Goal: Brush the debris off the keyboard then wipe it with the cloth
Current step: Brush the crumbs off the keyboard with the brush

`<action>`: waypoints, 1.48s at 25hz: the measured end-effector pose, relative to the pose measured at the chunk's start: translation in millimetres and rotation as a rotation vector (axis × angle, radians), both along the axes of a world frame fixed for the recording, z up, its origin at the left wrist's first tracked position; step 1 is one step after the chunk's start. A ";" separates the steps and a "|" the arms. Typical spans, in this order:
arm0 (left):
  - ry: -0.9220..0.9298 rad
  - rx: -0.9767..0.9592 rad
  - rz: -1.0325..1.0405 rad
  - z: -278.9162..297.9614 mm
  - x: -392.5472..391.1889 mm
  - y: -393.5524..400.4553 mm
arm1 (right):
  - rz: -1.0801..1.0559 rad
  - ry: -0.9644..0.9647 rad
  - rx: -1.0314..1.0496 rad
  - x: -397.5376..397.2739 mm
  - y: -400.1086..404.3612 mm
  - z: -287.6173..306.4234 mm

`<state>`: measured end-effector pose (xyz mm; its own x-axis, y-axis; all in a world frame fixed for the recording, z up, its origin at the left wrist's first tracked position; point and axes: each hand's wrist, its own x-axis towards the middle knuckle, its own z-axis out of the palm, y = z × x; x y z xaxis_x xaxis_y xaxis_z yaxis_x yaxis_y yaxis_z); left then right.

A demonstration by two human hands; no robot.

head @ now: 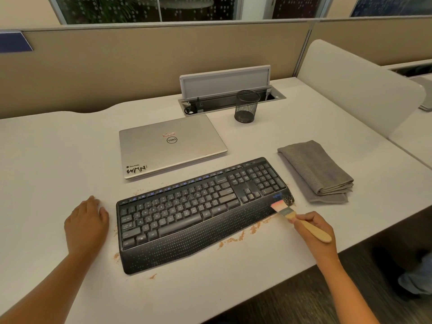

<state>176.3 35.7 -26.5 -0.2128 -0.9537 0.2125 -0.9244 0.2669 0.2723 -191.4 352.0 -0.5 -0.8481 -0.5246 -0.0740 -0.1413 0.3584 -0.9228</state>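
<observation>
A black keyboard (198, 211) with a wrist rest lies slanted on the white desk (46, 160). Brownish debris (236, 239) is scattered on the desk along its front edge and left side, with some on its right corner. My right hand (314, 230) grips the wooden handle of a small brush (289, 212), whose pinkish bristles touch the keyboard's front right corner. My left hand (86, 223) rests flat on the desk just left of the keyboard. A folded grey cloth (315, 169) lies to the keyboard's right.
A closed silver laptop (170, 143) sits behind the keyboard. A black mesh pen cup (246, 106) stands by an open cable tray (229, 94) at the back. A white divider (360, 90) bounds the right side. The desk's front edge runs close to my right hand.
</observation>
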 end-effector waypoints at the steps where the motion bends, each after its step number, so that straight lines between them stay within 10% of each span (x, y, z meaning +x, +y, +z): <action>1: 0.000 0.001 0.000 -0.1 0.1 -0.2 | 0.002 -0.008 0.000 0.2 4.8 -1.5; 37: -0.007 -0.002 -0.005 -4.4 3.8 -2.0 | 0.026 0.030 -0.019 -36.1 -20.3 18.2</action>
